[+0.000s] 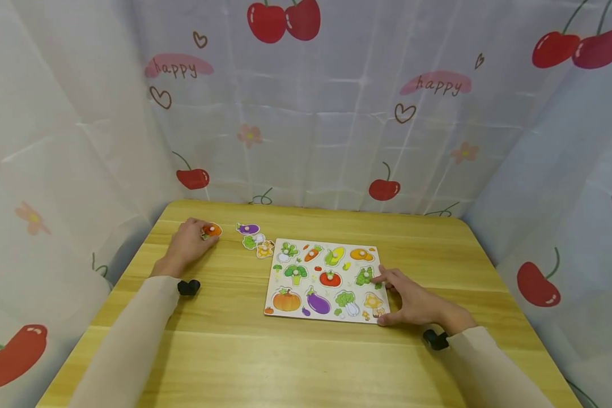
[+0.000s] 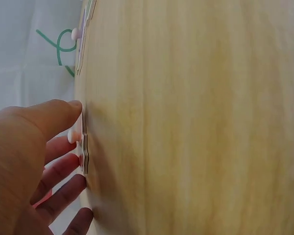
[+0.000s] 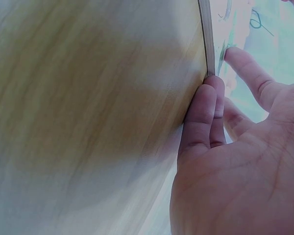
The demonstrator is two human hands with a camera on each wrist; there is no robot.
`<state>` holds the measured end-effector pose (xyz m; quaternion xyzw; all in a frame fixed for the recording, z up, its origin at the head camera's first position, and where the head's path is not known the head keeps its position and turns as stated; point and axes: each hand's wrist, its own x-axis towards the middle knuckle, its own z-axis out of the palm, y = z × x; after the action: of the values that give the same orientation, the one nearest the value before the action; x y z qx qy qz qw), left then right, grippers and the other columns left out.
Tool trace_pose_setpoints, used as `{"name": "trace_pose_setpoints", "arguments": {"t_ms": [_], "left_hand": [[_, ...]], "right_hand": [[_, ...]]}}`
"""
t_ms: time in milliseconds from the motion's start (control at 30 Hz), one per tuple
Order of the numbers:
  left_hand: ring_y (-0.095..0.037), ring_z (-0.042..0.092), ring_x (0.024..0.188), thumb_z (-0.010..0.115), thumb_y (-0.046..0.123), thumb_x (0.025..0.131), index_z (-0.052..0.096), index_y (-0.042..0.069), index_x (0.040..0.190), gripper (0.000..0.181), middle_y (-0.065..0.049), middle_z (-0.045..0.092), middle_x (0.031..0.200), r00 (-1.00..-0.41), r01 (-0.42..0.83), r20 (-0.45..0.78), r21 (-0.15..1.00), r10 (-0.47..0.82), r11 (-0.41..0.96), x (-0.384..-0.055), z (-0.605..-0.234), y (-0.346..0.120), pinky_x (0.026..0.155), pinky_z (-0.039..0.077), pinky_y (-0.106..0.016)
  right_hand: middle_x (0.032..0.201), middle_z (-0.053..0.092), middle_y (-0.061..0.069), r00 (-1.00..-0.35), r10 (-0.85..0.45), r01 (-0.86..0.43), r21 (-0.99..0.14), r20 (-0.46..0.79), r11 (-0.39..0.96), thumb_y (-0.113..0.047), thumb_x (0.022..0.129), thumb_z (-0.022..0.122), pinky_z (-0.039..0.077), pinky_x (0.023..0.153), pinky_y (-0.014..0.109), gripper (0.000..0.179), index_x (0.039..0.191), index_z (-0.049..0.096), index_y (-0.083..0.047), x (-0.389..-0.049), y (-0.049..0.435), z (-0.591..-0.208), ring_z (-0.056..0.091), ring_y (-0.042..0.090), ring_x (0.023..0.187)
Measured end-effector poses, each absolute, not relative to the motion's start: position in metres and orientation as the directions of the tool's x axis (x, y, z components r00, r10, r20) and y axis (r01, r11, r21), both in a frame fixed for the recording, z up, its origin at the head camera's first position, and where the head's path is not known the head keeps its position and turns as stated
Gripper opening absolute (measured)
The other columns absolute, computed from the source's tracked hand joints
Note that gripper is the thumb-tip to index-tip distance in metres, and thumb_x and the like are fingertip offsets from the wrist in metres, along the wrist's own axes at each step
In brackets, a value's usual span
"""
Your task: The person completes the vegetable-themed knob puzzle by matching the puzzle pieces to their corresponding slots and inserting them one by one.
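My left hand point(image 1: 186, 243) is at the table's far left, its thumb and fingers at the edges of an orange pumpkin puzzle piece point(image 1: 213, 229). In the left wrist view the piece point(image 2: 85, 152) lies nearly flat on the tabletop, its small knob point(image 2: 73, 136) between thumb and fingers. My right hand point(image 1: 415, 300) rests against the right edge of a vegetable puzzle board point(image 1: 306, 317). Its thumb touches the near right corner, and a finger reaches onto the board by the green asparagus piece point(image 1: 364, 276). The right wrist view shows fingertips point(image 3: 206, 95) against the board's side.
Left of the board lie loose knobbed pieces: an eggplant point(image 1: 247, 228), a cabbage point(image 1: 250, 242) and a mushroom point(image 1: 264, 249). Several pieces sit in the board, among them a tomato point(image 1: 330, 279). A white cherry-print curtain point(image 1: 306, 113) surrounds the wooden table point(image 1: 306, 362).
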<state>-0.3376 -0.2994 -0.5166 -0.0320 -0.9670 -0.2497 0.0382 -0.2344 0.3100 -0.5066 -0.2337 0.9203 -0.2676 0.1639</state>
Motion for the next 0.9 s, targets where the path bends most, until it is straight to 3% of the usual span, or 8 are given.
{"name": "trace_pose_setpoints", "arguments": {"t_ms": [333,600,900], "left_hand": [[-0.051,0.068,0.125,0.082,0.017,0.111,0.081,-0.009,0.126,0.030,-0.032,0.072,0.135,-0.984,0.137,0.168,0.538,0.053,0.832,-0.3403,-0.5186,-0.2969,0.117,0.055,-0.068],[-0.049,0.069,0.122,0.083,0.017,0.110,0.080,-0.008,0.119,0.027,-0.031,0.072,0.129,-0.989,0.051,0.145,0.580,-0.041,0.813,-0.3385,-0.5200,-0.2947,0.116,0.056,-0.065],[-0.047,0.068,0.121,0.081,0.017,0.112,0.080,-0.006,0.118,0.024,-0.029,0.072,0.128,-0.989,0.065,0.149,0.559,-0.023,0.826,-0.3395,-0.5193,-0.2930,0.115,0.057,-0.065]], "right_hand": [[0.190,0.027,0.026,-0.842,-0.512,-0.336,-0.576,-0.171,0.745,-0.054,0.088,0.102,0.049,0.128,0.064,0.094,0.163,0.056,-0.021,-0.2349,0.3114,-0.5082,0.060,0.033,0.145],[0.190,0.026,0.026,-0.840,-0.514,-0.341,-0.568,-0.175,0.749,-0.055,0.089,0.101,0.049,0.128,0.065,0.095,0.165,0.056,-0.022,-0.2348,0.3102,-0.5094,0.061,0.032,0.146],[0.190,0.027,0.026,-0.838,-0.518,-0.344,-0.573,-0.170,0.744,-0.054,0.088,0.102,0.048,0.129,0.066,0.095,0.164,0.056,-0.020,-0.2344,0.3105,-0.5096,0.061,0.033,0.146]]}}
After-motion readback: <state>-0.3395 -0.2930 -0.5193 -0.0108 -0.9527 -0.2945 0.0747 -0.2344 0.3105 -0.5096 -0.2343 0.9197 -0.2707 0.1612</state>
